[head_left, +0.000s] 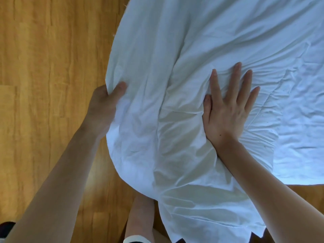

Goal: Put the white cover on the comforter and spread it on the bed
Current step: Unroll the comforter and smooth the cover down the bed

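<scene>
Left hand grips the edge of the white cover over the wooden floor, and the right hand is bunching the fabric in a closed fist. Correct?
Not quite. In the head view the right hand lies flat with fingers spread, pressing the white cover. The left hand does grip its edge above the wooden floor.

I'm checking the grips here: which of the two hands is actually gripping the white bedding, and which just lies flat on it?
The left hand grips the bedding's edge, thumb curled over it. The right hand lies flat, fingers straight.
</scene>
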Available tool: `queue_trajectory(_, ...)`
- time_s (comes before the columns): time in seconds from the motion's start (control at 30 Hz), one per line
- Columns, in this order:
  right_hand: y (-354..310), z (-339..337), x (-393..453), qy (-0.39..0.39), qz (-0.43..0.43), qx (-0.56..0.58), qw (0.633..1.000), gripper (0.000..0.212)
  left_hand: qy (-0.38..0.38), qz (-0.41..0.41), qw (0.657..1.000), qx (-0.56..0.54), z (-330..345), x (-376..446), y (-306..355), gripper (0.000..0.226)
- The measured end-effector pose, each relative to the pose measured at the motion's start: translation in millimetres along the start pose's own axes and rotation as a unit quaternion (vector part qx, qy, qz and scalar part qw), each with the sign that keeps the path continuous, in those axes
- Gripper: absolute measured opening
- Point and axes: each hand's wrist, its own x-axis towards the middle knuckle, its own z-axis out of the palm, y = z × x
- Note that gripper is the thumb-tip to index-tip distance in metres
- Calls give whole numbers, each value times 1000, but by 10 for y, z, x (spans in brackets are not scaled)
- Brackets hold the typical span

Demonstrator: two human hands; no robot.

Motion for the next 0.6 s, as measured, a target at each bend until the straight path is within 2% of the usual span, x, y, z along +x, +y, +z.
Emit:
queue_trajectory(0.1, 2, -30, -4, -6, 0, 2, 1000, 48, -25, -29, 998, -59, 12, -322, 126, 26)
queue_trajectory(0.17, 8, -54, -18, -12, 0, 6, 1000, 48, -70, -76, 994, -18, 7, -487, 278, 31)
queue_trajectory(0.2, 12, -63, -28, -13, 0, 10, 1000, 48, -105, -92, 989, 55, 8, -543, 355, 31)
queue_trajectory(0.27, 13, -87, -40, -15, 2, 16, 1000, 48, -156, -109, 949, 250, 28, -536, 411, 28)
queue_trajectory(0.33, 11, -112, -42, -23, 7, 23, 999, 48, -142, -109, 899, 400, 94, -465, 415, 44)
queue_trajectory(0.37, 11, -118, -42, -28, 9, 26, 999, 49, -136, -107, 887, 429, 149, -445, 418, 52)
queue_trajectory(0.4, 14, -131, -37, -34, 11, 32, 999, 49, -139, -101, 886, 430, 210, -462, 423, 55)
queue_trajectory(0.5, 25, -135, -44, -39, 8, 36, 999, 50, -144, -95, 928, 330, 273, -616, 440, 69)
queue_trajectory(0.6, 16, -116, -44, -40, 2, 41, 998, 50, -127, -117, 948, 269, 313, -972, 466, 53)
